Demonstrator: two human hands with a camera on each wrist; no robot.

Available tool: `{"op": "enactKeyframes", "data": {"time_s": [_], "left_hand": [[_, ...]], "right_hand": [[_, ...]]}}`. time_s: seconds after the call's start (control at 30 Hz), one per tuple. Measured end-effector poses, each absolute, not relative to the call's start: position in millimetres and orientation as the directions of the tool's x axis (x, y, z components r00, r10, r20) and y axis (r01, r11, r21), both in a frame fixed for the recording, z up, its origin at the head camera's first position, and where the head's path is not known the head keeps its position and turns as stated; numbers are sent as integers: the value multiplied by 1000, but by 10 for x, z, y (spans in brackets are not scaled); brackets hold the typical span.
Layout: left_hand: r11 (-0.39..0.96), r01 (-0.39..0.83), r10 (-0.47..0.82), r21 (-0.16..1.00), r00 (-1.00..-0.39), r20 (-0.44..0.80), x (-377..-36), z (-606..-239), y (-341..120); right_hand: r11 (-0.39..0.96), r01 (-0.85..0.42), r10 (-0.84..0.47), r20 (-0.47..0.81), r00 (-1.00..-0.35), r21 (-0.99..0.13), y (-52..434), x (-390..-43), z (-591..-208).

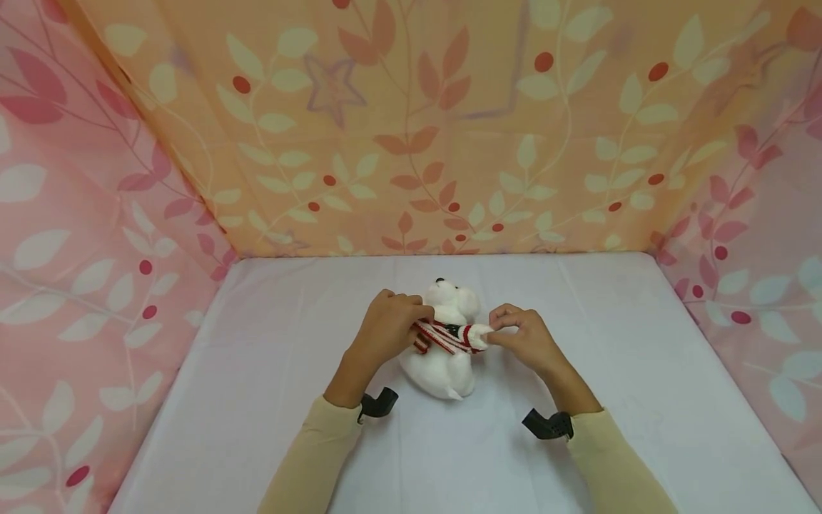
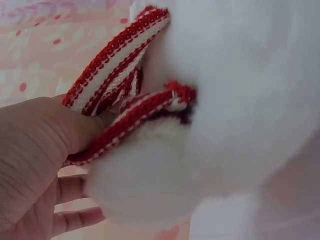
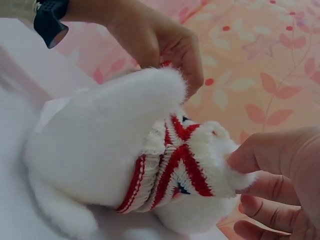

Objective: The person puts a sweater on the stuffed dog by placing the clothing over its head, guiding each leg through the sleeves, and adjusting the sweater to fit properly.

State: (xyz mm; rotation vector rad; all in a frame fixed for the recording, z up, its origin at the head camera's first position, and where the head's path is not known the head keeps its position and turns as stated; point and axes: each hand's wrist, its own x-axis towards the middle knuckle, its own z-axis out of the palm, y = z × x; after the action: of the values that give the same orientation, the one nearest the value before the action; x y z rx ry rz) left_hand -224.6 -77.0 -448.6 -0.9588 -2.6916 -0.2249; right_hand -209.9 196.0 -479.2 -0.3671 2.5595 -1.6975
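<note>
Both at once: left hand (image 1: 385, 330) and right hand (image 1: 523, 335) pinching a fluffy white bear's (image 1: 449, 357) ribbed red-striped knit scarf (image 1: 449, 337).

A white plush bear (image 1: 447, 341) lies on its back, head pointing away from the person, black nose up. A red-and-white striped scarf (image 1: 447, 335) wraps its neck; it is knitted, with a dark patch at the middle, and its ends stretch out to both sides.
</note>
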Motion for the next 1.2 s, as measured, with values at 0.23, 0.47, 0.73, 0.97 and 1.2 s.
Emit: {"op": "enactKeyframes", "data": {"time_s": [0.23, 0.47, 0.73, 0.97, 1.2], "left_hand": [[775, 626, 571, 86, -751, 331, -2256, -4504, -794], [686, 647, 559, 334, -762, 328, -2195, -4540, -671], [649, 615, 569, 448, -783, 250, -2205, -4553, -619], [645, 614, 584, 455, -780, 225, -2202, -4568, -596], [640, 629, 599, 441, -768, 225, -2168, -4566, -548]], "right_hand": [[364, -130, -214, 53, -975, -922, 2056, -2109, -4766], [439, -153, -232, 53, -971, -885, 2065, -2057, -4694], [613, -366, -269, 250, -930, -700, 1888, -1926, -4578], [669, -432, -318, 293, -902, -605, 1764, -1874, -4617], [686, -399, -302, 260, -917, -609, 1682, -1892, -4735]]}}
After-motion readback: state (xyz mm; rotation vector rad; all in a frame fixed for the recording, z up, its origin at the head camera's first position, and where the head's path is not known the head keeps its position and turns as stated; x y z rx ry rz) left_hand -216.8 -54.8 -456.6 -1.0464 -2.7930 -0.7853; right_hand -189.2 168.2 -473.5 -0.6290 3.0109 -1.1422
